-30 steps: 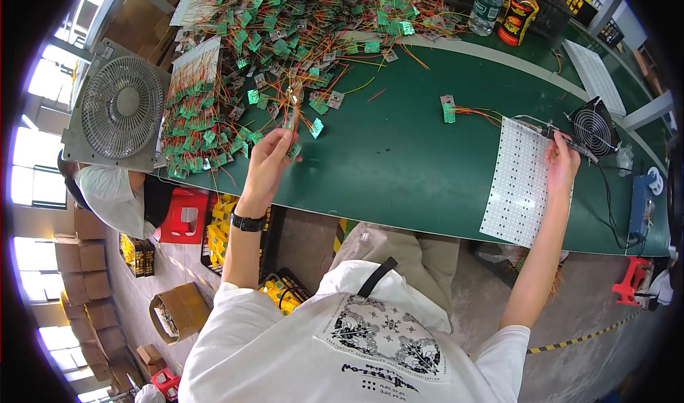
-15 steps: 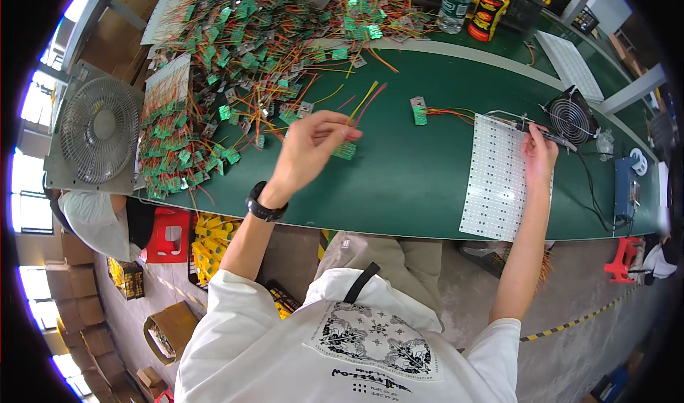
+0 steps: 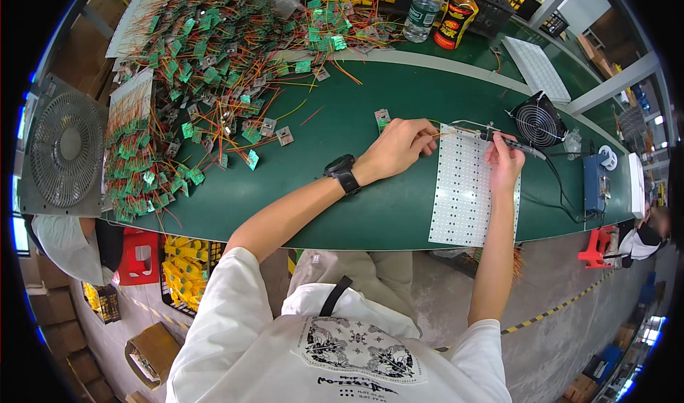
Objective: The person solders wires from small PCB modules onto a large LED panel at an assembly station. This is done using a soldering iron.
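Observation:
My left hand [image 3: 406, 149] is closed at the upper left corner of a white perforated panel [image 3: 456, 189], its fingertips pinching thin wires. Just behind that hand lies a small green circuit board [image 3: 382, 119], partly hidden by it; the wires appear to run from this board. In my right hand [image 3: 504, 162] is a soldering iron [image 3: 527, 147], held over the panel's upper right part. Its metal front end points left, toward my left fingertips. Whether the tip touches the wires is too small to tell.
A large heap of wired circuit boards [image 3: 214, 54] covers the left of the green bench [image 3: 320, 211]. A desk fan [image 3: 70, 143] stands far left. Right are a small black fan [image 3: 538, 120], a blue soldering station [image 3: 594, 182] and a cable. Two bottles [image 3: 425, 8] stand behind.
My left hand has moved right from near the heap to the panel's corner; the board with yellow and red wires no longer shows in it. My right hand still holds the iron. The view has shifted.

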`<state>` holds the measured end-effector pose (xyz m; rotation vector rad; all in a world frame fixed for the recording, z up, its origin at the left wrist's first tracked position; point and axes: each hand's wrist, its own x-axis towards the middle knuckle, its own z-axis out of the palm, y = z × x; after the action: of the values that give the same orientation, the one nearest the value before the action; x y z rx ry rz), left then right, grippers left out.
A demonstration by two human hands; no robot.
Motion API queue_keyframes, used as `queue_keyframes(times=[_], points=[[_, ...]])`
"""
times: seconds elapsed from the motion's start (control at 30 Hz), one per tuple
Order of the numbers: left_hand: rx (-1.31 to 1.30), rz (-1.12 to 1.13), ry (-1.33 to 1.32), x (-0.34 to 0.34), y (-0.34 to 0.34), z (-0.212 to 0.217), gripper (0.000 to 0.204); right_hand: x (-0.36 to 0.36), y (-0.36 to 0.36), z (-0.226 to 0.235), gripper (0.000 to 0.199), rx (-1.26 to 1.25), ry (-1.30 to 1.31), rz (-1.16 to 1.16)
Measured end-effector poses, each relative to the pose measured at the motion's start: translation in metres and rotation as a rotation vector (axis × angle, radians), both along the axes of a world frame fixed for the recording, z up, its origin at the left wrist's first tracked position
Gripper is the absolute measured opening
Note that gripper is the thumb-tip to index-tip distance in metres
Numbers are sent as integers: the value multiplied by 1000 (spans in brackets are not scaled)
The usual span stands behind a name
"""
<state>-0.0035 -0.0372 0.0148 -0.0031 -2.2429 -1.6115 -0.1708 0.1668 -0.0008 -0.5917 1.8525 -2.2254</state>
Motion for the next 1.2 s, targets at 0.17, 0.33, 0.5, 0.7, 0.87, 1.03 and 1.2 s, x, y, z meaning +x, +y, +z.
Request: queue_keyframes(times=[0.17, 0.33, 0.5, 0.7, 0.87, 1.03, 1.2], points=[[-235, 130, -182, -11, 2, 6, 13, -4, 1, -2, 15, -5, -49, -27], [-892, 305, -33, -5, 10, -6, 14, -3, 1, -5, 14, 18, -41, 2], [-654, 330, 275, -13, 19, -20, 8, 0, 1, -2, 15, -2, -54, 6], [-520, 389, 123, -12, 12, -21, 9, -6, 5, -7, 15, 7, -67, 16], [-362, 294, 267, -14, 14, -13, 10, -13, 4, -4, 16, -42, -146, 28], [-245, 297, 112, -16, 13, -22, 9, -16, 5, -3, 17, -8, -202, 82], [-524, 376, 131, -16, 14, -25, 6, -13, 9, -11, 16, 16, -123, 45]])
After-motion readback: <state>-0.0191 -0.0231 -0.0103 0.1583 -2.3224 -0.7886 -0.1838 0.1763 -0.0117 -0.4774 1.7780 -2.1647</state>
